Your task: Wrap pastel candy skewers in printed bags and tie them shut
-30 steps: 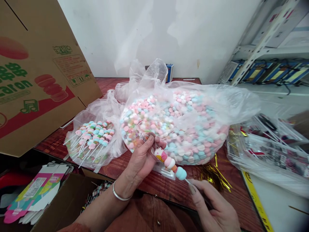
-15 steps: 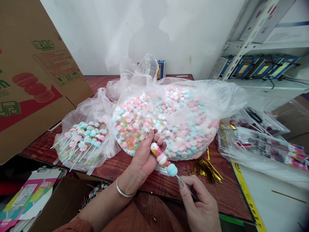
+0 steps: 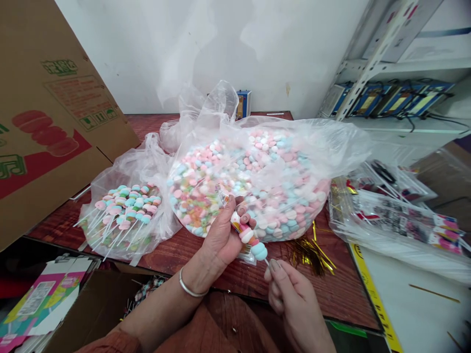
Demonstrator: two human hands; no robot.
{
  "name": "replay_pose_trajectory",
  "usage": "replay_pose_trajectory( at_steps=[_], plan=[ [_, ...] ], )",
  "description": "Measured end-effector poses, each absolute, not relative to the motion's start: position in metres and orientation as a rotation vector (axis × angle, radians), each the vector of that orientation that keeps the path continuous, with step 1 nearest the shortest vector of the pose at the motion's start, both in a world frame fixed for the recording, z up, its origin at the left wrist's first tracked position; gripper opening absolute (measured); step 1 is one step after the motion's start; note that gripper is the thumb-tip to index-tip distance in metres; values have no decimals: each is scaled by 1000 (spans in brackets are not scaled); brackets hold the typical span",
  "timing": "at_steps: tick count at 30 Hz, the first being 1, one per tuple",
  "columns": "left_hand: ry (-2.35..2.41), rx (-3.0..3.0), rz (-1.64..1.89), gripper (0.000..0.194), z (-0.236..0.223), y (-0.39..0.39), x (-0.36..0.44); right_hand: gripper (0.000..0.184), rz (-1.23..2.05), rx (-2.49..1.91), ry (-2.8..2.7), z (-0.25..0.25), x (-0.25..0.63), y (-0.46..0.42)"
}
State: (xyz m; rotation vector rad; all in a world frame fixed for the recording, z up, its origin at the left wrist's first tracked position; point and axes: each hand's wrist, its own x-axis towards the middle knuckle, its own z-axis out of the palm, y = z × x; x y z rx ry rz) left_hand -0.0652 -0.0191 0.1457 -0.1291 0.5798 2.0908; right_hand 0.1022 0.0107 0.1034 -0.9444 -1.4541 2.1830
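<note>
My left hand (image 3: pixel 224 238), with a silver bangle on the wrist, is closed round a small printed plastic wrapper (image 3: pixel 222 194). The wrapper's clear top sticks out above the thumb. Partly inside it is a marshmallow lollipop (image 3: pixel 259 251), with pink, white, orange and blue pieces stacked on a white stick; the blue end shows below the wrapper. My right hand (image 3: pixel 294 294) pinches the lower stick between thumb and fingers. Just behind my left hand lies a large clear bag of pastel marshmallows (image 3: pixel 290 196). Several finished marshmallow lollipops (image 3: pixel 128 203) lie on a plastic bag at the left.
A big cardboard box (image 3: pixel 66 98) stands at the left of the dark red table (image 3: pixel 353 299). Gold twist ties (image 3: pixel 312 257) lie right of my hands. Packs of printed wrappers (image 3: pixel 401 215) lie farther right. An open carton (image 3: pixel 95 309) sits below the table's front left edge.
My right hand has moved slightly up and left, closer to my left hand, its fingers more curled round the stick. The view has shifted a little.
</note>
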Motion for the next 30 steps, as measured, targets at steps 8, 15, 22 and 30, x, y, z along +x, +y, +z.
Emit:
replay_pose_trajectory(
  at_steps=[8,15,22,30],
  plan=[
    [737,-116,2099,20,147,-18,-63,32,2166,-844,-1464,103,100,9],
    [746,-139,2061,19,147,-14,-57,11,745,-561,-2044,87,100,14],
    [779,-71,2060,28,144,-14,-44,25,1459,-808,-1898,96,91,9],
    [799,13,2072,27,145,-17,-52,37,2390,-847,-1194,95,85,12]
  ],
)
